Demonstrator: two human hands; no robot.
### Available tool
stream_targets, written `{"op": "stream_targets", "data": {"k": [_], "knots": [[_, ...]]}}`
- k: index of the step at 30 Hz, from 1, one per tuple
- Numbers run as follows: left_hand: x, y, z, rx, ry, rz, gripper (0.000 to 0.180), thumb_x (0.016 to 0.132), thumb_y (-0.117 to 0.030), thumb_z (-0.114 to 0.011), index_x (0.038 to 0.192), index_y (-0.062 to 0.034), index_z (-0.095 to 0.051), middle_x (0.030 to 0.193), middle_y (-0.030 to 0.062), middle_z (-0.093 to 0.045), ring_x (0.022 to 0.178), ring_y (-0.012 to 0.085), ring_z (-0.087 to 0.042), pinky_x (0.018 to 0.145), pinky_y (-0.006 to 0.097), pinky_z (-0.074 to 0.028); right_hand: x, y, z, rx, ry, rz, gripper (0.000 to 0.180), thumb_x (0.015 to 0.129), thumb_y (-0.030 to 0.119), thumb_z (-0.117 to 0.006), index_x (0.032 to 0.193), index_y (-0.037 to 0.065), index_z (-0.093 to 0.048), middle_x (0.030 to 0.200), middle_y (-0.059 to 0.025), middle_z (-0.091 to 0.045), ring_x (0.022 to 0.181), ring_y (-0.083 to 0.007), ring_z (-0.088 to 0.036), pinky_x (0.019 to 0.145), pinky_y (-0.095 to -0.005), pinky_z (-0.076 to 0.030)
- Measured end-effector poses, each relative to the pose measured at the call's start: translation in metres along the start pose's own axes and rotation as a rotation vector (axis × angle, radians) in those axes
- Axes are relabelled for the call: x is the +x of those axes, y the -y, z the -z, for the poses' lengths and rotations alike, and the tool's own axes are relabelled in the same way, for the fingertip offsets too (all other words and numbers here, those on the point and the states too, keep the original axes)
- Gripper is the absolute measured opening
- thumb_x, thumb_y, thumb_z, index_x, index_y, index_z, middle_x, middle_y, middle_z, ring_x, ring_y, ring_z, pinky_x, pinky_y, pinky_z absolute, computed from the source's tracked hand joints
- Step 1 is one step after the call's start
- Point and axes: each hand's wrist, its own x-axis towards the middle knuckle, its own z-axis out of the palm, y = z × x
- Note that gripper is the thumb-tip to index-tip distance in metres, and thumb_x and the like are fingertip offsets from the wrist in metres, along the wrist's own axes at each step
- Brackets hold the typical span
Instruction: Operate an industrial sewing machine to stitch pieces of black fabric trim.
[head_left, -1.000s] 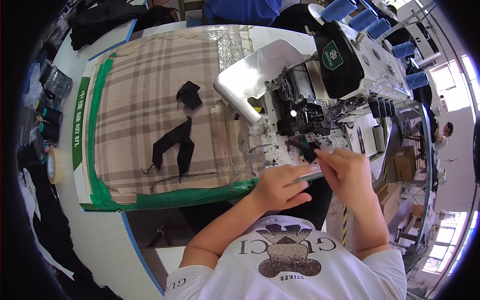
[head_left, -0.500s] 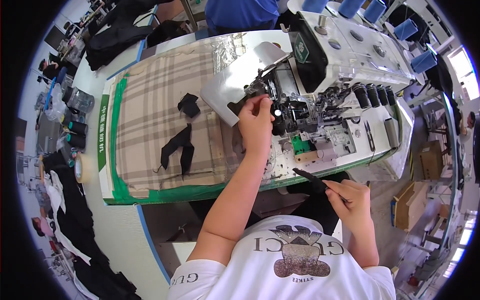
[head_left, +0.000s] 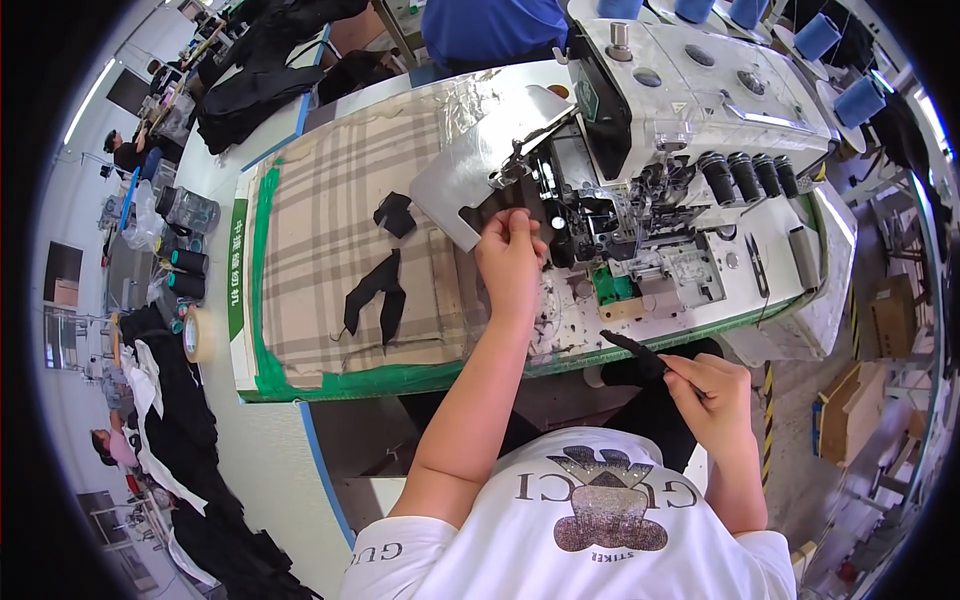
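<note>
An overlock sewing machine stands at the right of the table, its inner parts exposed and its grey metal plate swung out to the left. My left hand is beside the needle area, just below the plate. Its fingertips are pressed together; anything between them is too small or hidden to make out. Nearer to me, in front of the table edge, my right hand pinches a narrow, fuzzy black strip. The strip points left toward the machine base; I cannot tell its material.
Two black fabric scraps, one small and one forked, lie on the plaid cloth cover. Tweezers rest on the machine base. Dark lint dots the base. Blue thread cones stand behind. A tape roll sits left.
My left hand has drawn slightly back toward me from the machine parts. My right hand keeps its pinch on the black strip. The whole view has shifted a little.
</note>
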Motion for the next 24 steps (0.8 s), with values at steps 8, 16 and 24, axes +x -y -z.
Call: {"op": "stream_targets", "data": {"k": [8, 16, 24], "knots": [[-0.017, -0.002, 0.021, -0.204, 0.039, 0.056, 0.019, 0.1, -0.021, -0.054, 0.094, -0.0029, -0.057, 0.078, 0.0022, -0.058, 0.054, 0.0059, -0.05, 0.046, 0.02, -0.038, 0.006, 0.009, -0.007, -0.009, 0.029, 0.017, 0.02, 0.081, 0.0, -0.068, 0.1, 0.001, -0.072, 0.058, -0.008, -0.051, 0.047, -0.0172, -0.049, 0.046, -0.0296, -0.037], [-0.063, -0.008, 0.057, 0.449, 0.202, -0.457, 0.011, 0.089, -0.012, -0.066, 0.098, -0.0052, -0.063, 0.086, 0.0062, -0.059, 0.063, 0.013, -0.052, 0.055, 0.027, -0.043, 0.04, 0.029, -0.028, -0.168, 0.01, 0.123, 0.018, 0.081, 0.004, -0.069, 0.099, 0.004, -0.073, 0.06, -0.0084, -0.055, 0.049, -0.023, -0.053, 0.047, -0.0325, -0.041], [-0.065, 0.004, 0.081, 0.512, 0.217, -0.66, 0.014, 0.083, 0.003, -0.064, 0.093, -0.0058, -0.066, 0.101, 0.0082, -0.061, 0.069, 0.0177, -0.058, 0.059, 0.028, -0.048, 0.085, 0.059, -0.081, -0.897, -0.035, 0.246, 0.004, 0.082, 0.014, -0.064, 0.081, 0.011, -0.064, 0.068, -0.0032, -0.058, 0.06, -0.0225, -0.064, 0.05, -0.0353, -0.048]]}}
